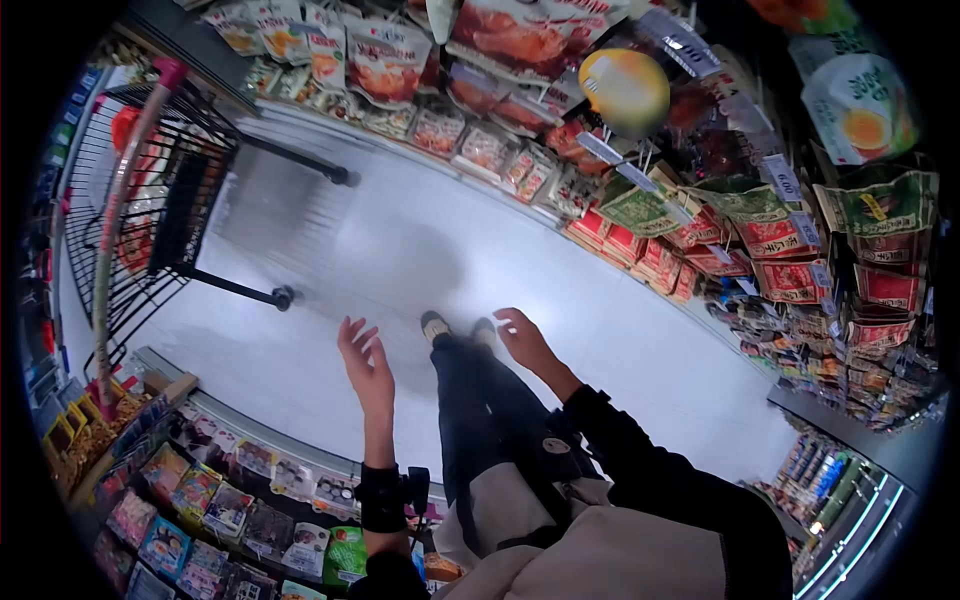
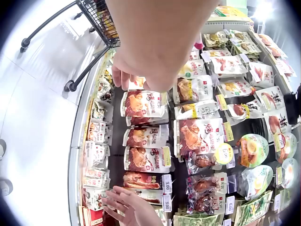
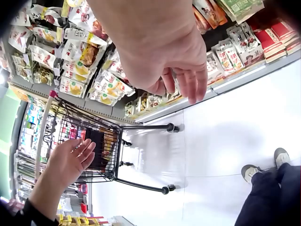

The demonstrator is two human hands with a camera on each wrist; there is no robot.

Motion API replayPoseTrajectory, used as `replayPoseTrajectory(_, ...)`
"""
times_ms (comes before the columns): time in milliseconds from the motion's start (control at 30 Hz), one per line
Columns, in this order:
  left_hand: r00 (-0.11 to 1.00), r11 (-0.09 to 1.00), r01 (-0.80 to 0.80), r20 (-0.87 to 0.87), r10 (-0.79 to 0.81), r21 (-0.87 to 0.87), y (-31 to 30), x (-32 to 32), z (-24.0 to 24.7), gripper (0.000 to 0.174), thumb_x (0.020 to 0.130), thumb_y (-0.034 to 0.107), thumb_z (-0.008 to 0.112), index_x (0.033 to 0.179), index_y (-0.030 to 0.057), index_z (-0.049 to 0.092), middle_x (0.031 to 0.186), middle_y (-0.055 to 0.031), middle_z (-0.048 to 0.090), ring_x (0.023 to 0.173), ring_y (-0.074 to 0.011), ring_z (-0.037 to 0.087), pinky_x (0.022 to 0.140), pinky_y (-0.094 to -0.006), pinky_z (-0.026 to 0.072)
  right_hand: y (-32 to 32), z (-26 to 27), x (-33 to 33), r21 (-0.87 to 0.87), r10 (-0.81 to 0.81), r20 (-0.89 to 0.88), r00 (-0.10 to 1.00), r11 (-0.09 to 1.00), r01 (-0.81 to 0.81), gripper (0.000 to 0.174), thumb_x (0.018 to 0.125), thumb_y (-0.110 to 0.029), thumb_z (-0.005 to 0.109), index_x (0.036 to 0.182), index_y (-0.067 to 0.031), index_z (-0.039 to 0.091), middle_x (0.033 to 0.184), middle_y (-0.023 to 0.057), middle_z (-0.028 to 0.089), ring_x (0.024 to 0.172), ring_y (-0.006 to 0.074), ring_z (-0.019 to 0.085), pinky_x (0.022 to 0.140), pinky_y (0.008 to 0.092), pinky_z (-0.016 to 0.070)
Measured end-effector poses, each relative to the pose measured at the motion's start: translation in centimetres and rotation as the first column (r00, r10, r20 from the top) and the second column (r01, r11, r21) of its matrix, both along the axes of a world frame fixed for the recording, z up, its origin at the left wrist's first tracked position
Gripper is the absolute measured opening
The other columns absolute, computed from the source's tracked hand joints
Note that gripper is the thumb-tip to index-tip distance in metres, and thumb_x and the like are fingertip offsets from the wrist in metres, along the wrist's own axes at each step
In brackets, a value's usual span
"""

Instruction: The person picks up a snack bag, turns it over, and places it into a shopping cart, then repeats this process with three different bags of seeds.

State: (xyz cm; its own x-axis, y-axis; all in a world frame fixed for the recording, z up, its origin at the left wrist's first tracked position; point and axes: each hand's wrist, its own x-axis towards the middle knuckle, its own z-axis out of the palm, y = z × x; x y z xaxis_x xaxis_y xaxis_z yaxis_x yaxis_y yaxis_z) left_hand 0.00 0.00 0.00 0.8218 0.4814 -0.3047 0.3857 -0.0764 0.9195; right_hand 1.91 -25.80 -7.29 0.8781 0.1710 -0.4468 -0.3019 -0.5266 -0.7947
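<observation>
In the head view the left hand (image 1: 367, 368) is raised over the floor, its fingers loosely bent and holding nothing. To its right, the right hand (image 1: 526, 340) hangs in the air with bent fingers, also holding nothing. Between them and lower down are the person's shoes (image 1: 435, 326). Both hands are apart from the goods. The left wrist view has the left hand (image 2: 141, 70) in front of hanging food packets (image 2: 143, 104), and the right hand (image 2: 131, 207) at the bottom. The right wrist view shows the right hand (image 3: 164, 61) at the top, the left hand (image 3: 70, 162) at lower left.
A black shopping cart (image 1: 190, 200) with a pink-ended handle (image 1: 118, 200) stands at the left, goods inside. Shelves of bagged food (image 1: 390, 60) run along the far side of the aisle floor (image 1: 600, 340). More packets (image 1: 228, 508) lie on a shelf along the near side.
</observation>
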Motion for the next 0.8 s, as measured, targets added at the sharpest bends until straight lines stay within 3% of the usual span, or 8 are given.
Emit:
replayPoseTrajectory(67, 0.999, 0.998, 0.000, -0.052, -0.003, -0.056, -2.0, -1.4, 2.8, 0.047, 0.083, 0.003, 0.043, 0.127, 0.0024, 0.027, 0.114, -0.0147, 0.044, 0.096, -0.0215, 0.052, 0.080, -0.0310, 0.0415, -0.9, 4.3, -2.0, -0.059, 0.017, -0.057, 0.998, 0.998, -0.020, 0.024, 0.079, -0.010, 0.051, 0.103, -0.0054, 0.049, 0.095, 0.0136, 0.055, 0.077, 0.0238, 0.058, 0.067, 0.0317, 0.0464)
replayPoseTrajectory(100, 1.000, 1.000, 0.007, 0.025, -0.007, 0.013, 2.9, 3.4, -4.3, 0.046, 0.083, 0.002, 0.043, 0.126, 0.0023, 0.027, 0.114, -0.0146, 0.044, 0.096, -0.0214, 0.052, 0.080, -0.0309, 0.0415, 5.1, -4.3, 3.3, -0.004, 0.016, 0.020, 1.000, 1.000, -0.016, 0.024, 0.079, -0.010, 0.051, 0.102, -0.0054, 0.049, 0.094, 0.0137, 0.055, 0.076, 0.0238, 0.058, 0.067, 0.0317, 0.0462)
replayPoseTrajectory(167, 0.999, 0.999, 0.011, -0.040, -0.013, -0.042, 1.5, 2.1, -5.0, 0.046, 0.083, 0.002, 0.042, 0.126, 0.0020, 0.027, 0.114, -0.0145, 0.045, 0.095, -0.0210, 0.052, 0.080, -0.0306, 0.0416, 4.4, -4.2, 1.1, -0.082, 0.016, -0.050, 0.999, 0.996, -0.020, 0.023, 0.079, -0.009, 0.050, 0.102, -0.0053, 0.049, 0.093, 0.0137, 0.055, 0.074, 0.0240, 0.057, 0.066, 0.0318, 0.0458)
replayPoseTrajectory(367, 0.991, 0.994, 0.047, -0.120, -0.059, -0.098, -0.1, 0.6, -8.8, 0.044, 0.083, 0.001, 0.042, 0.125, 0.0028, 0.030, 0.113, -0.0133, 0.045, 0.095, -0.0193, 0.052, 0.079, -0.0291, 0.0413, 2.0, -7.8, -0.2, -0.138, 0.074, 0.060, 0.995, 0.988, -0.065, 0.018, 0.079, -0.009, 0.049, 0.096, -0.0066, 0.052, 0.084, 0.0144, 0.056, 0.071, 0.0251, 0.057, 0.063, 0.0323, 0.0453)
replayPoseTrajectory(467, 0.988, 0.993, 0.039, -0.145, -0.055, -0.109, -0.9, 0.4, -11.1, 0.043, 0.083, 0.000, 0.042, 0.125, 0.0032, 0.031, 0.112, -0.0126, 0.046, 0.095, -0.0186, 0.052, 0.078, -0.0282, 0.0413, -0.5, -11.3, 0.2, -0.201, 0.090, 0.026, 0.996, 0.976, -0.083, 0.018, 0.079, -0.007, 0.048, 0.096, -0.0051, 0.052, 0.089, 0.0155, 0.055, 0.075, 0.0268, 0.056, 0.065, 0.0328, 0.0452)
replayPoseTrajectory(567, 0.985, 0.990, 0.034, -0.163, -0.057, -0.139, -1.8, 0.6, -13.8, 0.042, 0.085, 0.003, 0.043, 0.125, 0.0038, 0.031, 0.113, -0.0112, 0.046, 0.095, -0.0165, 0.051, 0.081, -0.0260, 0.0396, -3.6, -15.0, 2.0, -0.191, -0.054, -0.098, 0.994, 0.981, 0.035, 0.018, 0.078, -0.007, 0.048, 0.095, -0.0044, 0.053, 0.091, 0.0155, 0.056, 0.077, 0.0273, 0.056, 0.067, 0.0331, 0.0452)
replayPoseTrajectory(633, 0.986, 0.990, 0.025, -0.162, -0.048, -0.142, -2.8, 1.3, -15.1, 0.042, 0.085, 0.003, 0.043, 0.125, 0.0030, 0.032, 0.113, -0.0112, 0.046, 0.095, -0.0167, 0.050, 0.082, -0.0260, 0.0389, -6.3, -18.3, 3.8, -0.200, -0.118, -0.057, 0.991, 0.974, 0.104, 0.019, 0.077, -0.006, 0.049, 0.096, -0.0035, 0.053, 0.091, 0.0149, 0.056, 0.079, 0.0277, 0.056, 0.070, 0.0337, 0.0451)
replayPoseTrajectory(800, 0.986, 0.993, 0.065, -0.144, -0.079, -0.100, -6.1, 3.1, -20.1, 0.040, 0.084, 0.002, 0.043, 0.123, 0.0030, 0.034, 0.112, -0.0127, 0.047, 0.096, -0.0189, 0.052, 0.080, -0.0286, 0.0402, -14.9, -27.1, 10.2, -0.407, -0.087, 0.180, 0.980, 0.900, 0.155, 0.023, 0.074, -0.005, 0.051, 0.097, -0.0026, 0.053, 0.094, 0.0166, 0.055, 0.083, 0.0290, 0.055, 0.072, 0.0332, 0.0447)
